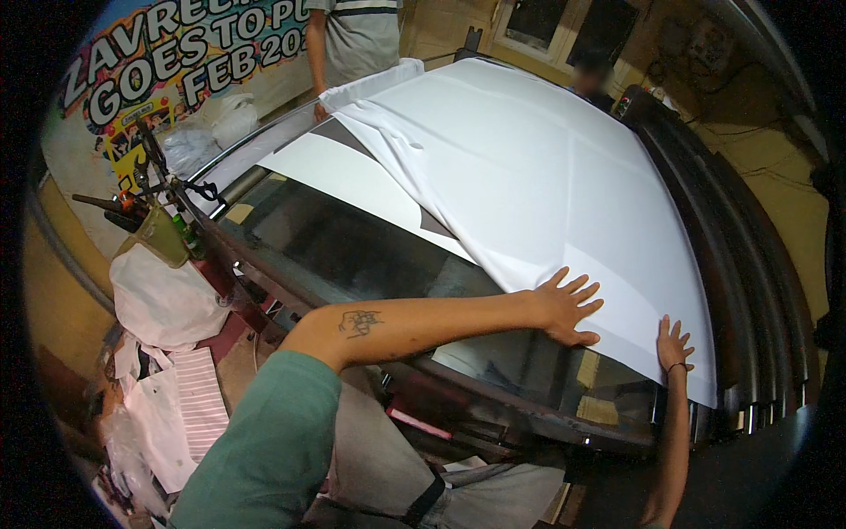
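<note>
A large white fabric sheet (pixel 520 167) lies across a wide flat work surface, with a folded, wrinkled edge on its left side. My left hand (pixel 568 309) rests on the sheet's near edge with its fingers spread. Farther right, my right hand (pixel 675 344) lies on the sheet near its right corner, fingers apart. Showing from beneath the fabric's folded edge is white paper (pixel 352 182) with dark grey shapes on it. The near part of the dark work surface (pixel 339 234) is uncovered. At the far left, another person's hand (pixel 320 112) is at the fabric's edge.
Long black rollers or bars (pixel 749 264) run along the right side. To the left stand a tool container (pixel 161 236) and a white bag (pixel 167 300) above striped cloth (pixel 201 392). A co-worker (pixel 361 40) stands at the far left; another person (pixel 592 84) is beyond the far edge.
</note>
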Available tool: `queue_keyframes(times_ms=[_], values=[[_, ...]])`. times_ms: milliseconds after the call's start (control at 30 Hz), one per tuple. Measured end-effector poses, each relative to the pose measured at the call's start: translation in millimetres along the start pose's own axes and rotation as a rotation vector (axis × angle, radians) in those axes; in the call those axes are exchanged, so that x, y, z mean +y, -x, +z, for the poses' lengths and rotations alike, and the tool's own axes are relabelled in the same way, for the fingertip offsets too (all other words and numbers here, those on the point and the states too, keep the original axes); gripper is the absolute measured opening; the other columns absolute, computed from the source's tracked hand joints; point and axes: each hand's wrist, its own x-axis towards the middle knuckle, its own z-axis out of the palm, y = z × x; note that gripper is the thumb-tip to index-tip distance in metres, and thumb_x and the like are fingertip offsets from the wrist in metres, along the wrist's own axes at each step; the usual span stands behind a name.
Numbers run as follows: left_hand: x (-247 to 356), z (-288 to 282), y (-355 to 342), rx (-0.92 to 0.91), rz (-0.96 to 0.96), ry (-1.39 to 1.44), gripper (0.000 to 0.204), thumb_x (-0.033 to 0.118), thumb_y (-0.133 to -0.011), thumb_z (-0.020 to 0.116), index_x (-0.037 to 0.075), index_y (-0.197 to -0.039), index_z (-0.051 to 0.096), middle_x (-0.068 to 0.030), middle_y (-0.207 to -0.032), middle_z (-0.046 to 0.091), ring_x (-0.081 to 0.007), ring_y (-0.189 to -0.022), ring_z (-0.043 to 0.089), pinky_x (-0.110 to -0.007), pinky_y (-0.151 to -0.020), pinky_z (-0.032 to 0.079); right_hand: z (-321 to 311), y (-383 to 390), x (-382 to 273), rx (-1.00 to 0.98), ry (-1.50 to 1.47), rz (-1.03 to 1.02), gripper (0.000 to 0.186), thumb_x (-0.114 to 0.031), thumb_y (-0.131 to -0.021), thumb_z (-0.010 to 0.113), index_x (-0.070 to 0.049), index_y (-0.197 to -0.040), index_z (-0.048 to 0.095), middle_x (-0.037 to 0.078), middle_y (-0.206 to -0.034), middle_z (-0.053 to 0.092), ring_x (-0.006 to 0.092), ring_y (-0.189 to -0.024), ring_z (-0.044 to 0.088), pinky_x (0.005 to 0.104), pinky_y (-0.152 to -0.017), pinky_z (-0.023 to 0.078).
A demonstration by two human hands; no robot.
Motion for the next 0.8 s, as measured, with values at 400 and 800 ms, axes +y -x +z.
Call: queue_keyframes(times_ms=[400, 800], values=[[-0.4, 1.4, -2.2, -0.028, -0.001, -0.083, 0.094, 0.078, -0.094, 0.014, 0.011, -0.160, 0.015, -0.0170, -0.166, 0.009, -0.0349, -0.154, 0.006, -0.057, -0.123, 0.005, -5.7, 31.4, -2.0, 0.038, 0.002, -0.060, 0.098, -0.083, -0.087, 0.027, -0.021, -0.161, 0.011, 0.018, -0.167, 0.004, 0.0483, -0.151, 0.001, 0.0738, -0.113, -0.002], [3.3, 0.3, 1.8, -0.032, 0.018, -0.075, 0.095, 0.078, -0.094, 0.014, 0.008, -0.159, 0.015, -0.0191, -0.165, 0.010, -0.0368, -0.153, 0.005, -0.058, -0.123, 0.005, -4.9, 38.9, -31.6, 0.021, -0.028, -0.032, 0.098, -0.084, -0.086, 0.024, -0.022, -0.161, 0.010, 0.019, -0.167, 0.002, 0.0471, -0.151, 0.000, 0.0750, -0.112, -0.002]])
